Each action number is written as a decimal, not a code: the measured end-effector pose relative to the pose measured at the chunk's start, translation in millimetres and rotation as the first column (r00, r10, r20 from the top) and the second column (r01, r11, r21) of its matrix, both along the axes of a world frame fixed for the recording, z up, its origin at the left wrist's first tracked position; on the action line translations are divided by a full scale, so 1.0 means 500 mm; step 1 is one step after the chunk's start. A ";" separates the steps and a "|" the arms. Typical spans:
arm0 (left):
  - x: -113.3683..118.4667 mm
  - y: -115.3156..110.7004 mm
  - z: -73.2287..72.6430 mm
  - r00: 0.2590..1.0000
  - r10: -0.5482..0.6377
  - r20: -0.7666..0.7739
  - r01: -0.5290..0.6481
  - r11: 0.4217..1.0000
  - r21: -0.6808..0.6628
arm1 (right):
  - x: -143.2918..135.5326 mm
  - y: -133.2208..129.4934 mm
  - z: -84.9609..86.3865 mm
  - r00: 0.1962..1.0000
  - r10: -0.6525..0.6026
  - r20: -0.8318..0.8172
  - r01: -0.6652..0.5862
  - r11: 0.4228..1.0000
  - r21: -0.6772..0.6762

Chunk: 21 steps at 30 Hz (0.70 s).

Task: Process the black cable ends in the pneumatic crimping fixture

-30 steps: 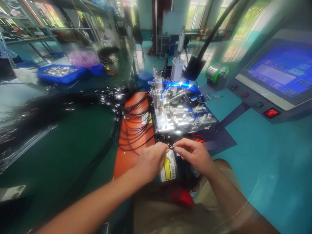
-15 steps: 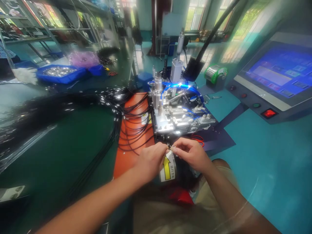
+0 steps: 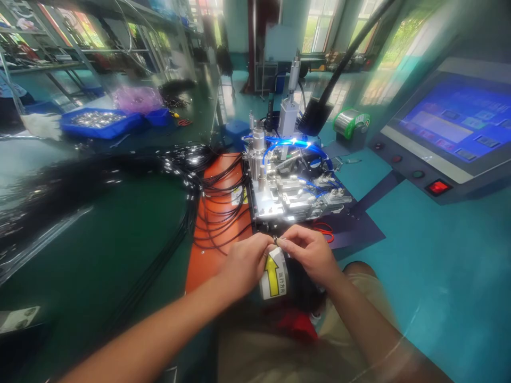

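Note:
My left hand [image 3: 248, 261] and my right hand [image 3: 310, 251] meet fingertip to fingertip just in front of the machine. Both are closed in a pinch. Between the fingertips shows a tiny dark piece [image 3: 275, 241], too small to name. Right below the hands is a white label with a yellow arrow [image 3: 272, 276]. The metal fixture with blue air tubes [image 3: 293, 183] stands just beyond them. Several black cables [image 3: 217, 226] lie across an orange board [image 3: 205, 266] left of my hands.
To the right, a control panel [image 3: 447, 122] with a lit red switch [image 3: 438, 187] leans in. A solder wire spool [image 3: 351, 123] stands behind the fixture. Red-handled scissors or a red loop [image 3: 325, 231] lie by my right hand. A blue tray of small metal parts [image 3: 98, 121] sits far left.
My hands stay pinched together at nearly the same place, with the right fingers shifted very slightly left. The view has tilted a little; nothing else has visibly moved.

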<state>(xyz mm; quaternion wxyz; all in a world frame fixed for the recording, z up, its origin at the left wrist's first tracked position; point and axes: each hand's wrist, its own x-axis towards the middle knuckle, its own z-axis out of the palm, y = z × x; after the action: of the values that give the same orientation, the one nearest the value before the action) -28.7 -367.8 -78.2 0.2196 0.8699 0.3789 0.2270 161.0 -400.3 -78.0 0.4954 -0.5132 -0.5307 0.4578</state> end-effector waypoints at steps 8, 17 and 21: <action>-0.001 0.003 -0.006 0.997 0.007 0.077 -0.004 0.999 -0.034 | -0.033 -0.006 -0.018 0.982 -0.132 -0.136 0.135 0.991 0.011; -0.004 0.002 -0.007 0.998 -0.015 0.061 0.015 1.000 0.003 | -0.064 -0.011 -0.032 0.952 -0.231 -0.201 0.234 0.972 -0.008; -0.004 0.001 -0.007 0.996 -0.028 0.085 0.028 1.000 0.005 | -0.075 -0.011 -0.043 0.928 -0.272 -0.253 0.277 0.961 -0.018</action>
<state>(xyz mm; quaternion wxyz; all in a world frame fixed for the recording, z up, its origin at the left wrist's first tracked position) -30.5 -367.1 -81.7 0.2370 0.8651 0.3565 0.2615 123.7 -406.0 -99.3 0.6227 -0.5152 -0.3901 0.4412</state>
